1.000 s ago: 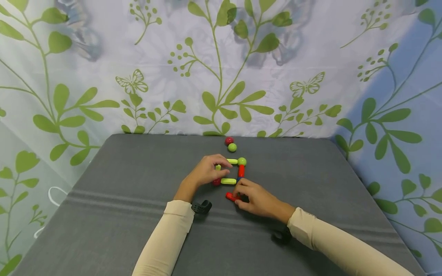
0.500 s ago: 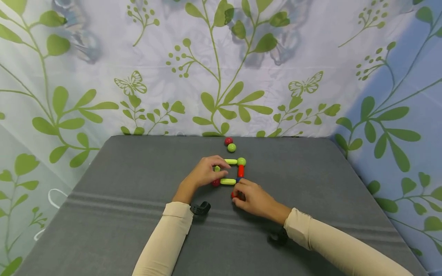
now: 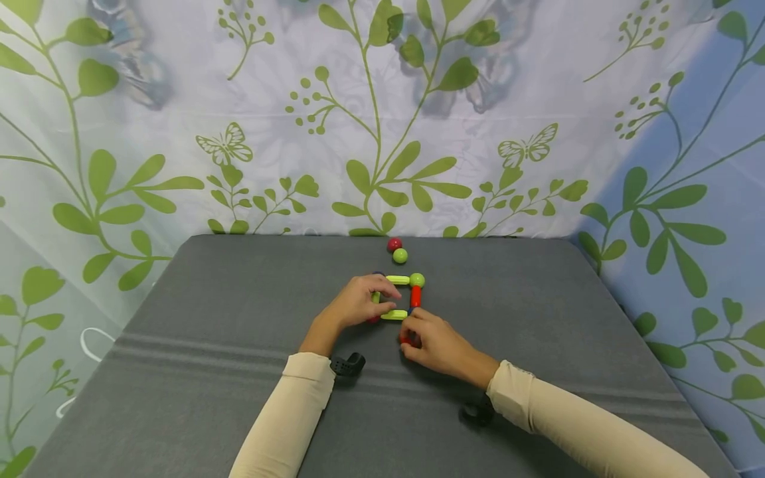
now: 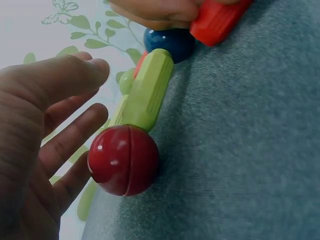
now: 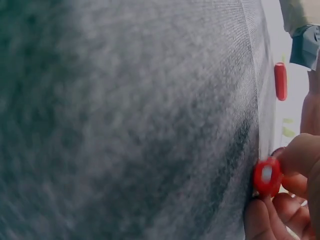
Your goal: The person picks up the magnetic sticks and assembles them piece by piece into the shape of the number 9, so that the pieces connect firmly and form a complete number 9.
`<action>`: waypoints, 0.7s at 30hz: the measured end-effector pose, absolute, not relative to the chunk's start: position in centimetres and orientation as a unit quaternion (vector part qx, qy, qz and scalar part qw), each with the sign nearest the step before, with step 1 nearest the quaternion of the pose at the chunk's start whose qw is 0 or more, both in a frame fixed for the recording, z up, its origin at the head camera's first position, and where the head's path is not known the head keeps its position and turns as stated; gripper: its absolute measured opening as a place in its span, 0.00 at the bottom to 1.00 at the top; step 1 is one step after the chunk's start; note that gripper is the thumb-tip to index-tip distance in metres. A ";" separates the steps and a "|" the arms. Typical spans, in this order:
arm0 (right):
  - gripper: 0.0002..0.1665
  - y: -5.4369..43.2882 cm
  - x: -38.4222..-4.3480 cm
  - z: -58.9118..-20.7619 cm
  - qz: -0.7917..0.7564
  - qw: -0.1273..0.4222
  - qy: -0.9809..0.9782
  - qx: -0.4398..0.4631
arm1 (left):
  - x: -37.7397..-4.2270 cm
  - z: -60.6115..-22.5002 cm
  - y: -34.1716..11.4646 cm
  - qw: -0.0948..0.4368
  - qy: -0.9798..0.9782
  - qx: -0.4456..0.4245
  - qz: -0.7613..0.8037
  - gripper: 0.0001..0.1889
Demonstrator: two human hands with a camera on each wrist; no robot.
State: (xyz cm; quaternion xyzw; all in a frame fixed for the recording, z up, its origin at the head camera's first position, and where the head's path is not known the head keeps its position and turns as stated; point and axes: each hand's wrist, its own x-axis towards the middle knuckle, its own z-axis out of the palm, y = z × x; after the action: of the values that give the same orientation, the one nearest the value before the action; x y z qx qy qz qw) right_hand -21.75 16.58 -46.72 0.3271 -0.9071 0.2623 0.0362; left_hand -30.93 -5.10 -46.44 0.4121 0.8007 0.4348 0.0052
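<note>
My right hand [image 3: 441,342] pinches a red magnetic rod [image 4: 220,21] between thumb and fingers, close over the table. In the right wrist view the rod's red end [image 5: 259,176] shows a pale metal tip. Just beyond that hand is a dark blue ball [image 4: 170,46], a corner of a square frame of rods and balls. A yellow-green rod [image 4: 147,91] runs from it to a red ball [image 4: 124,161]. My left hand [image 3: 357,299] is spread loosely beside the red ball, partly covering the frame's left side. The frame's right side is a red rod [image 3: 416,296], topped by a green ball [image 3: 417,280].
Behind the frame, a loose red ball [image 3: 394,245] and a green ball [image 3: 400,255] lie side by side on the grey table [image 3: 508,299]. A leaf-patterned cloth [image 3: 269,166] hangs along the back. Dark straps [image 3: 348,364] are worn at both wrists.
The red rod, lying partly left of my right fingertips a second ago, has been turned and drawn into their pinch. My left hand has barely moved.
</note>
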 end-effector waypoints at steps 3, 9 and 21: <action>0.10 16.5 -21.6 -46.6 0.261 0.042 -0.911 0.317 | -30.8 -46.5 -4.9 0.007 0.807 0.419 0.415 0.07; 0.12 16.6 -21.4 -46.7 0.294 0.063 -0.917 0.262 | -30.6 -46.6 -4.5 -0.002 0.814 0.433 0.387 0.05; 0.14 16.9 -21.2 -46.4 0.305 0.077 -0.931 0.187 | -30.4 -46.5 -3.8 0.005 0.832 0.438 0.339 0.02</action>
State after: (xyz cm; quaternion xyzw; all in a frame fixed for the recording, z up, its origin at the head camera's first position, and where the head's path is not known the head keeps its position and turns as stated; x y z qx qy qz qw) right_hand -21.22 16.87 -46.38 0.1873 -0.9306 0.3049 0.0767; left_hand -30.35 -3.81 -46.50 0.4384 0.8324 0.3391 0.0050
